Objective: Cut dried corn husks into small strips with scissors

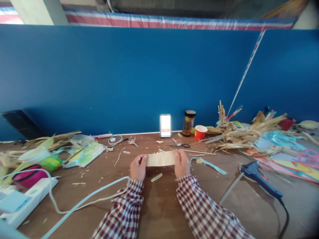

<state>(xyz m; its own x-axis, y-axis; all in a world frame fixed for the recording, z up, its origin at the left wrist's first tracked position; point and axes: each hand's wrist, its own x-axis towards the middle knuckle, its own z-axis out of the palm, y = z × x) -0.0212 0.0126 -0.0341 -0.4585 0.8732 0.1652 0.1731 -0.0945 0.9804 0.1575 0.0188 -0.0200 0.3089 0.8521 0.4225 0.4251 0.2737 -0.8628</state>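
Note:
A flat, pale strip of dried husk (160, 159) is stretched between my two hands just above the brown table (159, 205). My left hand (138, 167) pinches its left end with the fingers closed. At the other end, my right hand (181, 163) grips the strip, fingers curled over the top. Both wrists wear red-and-white checked sleeves. A small husk offcut (156, 177) lies on the table right below the strip.
Scissors (180, 145), a red paper cup (200, 132) and a dark jar (188, 123) stand behind my hands. A blue glue gun (259, 179) lies at right, near a husk pile (249, 134). A white power strip (27, 199) and cables sit at left. A blue partition backs the table.

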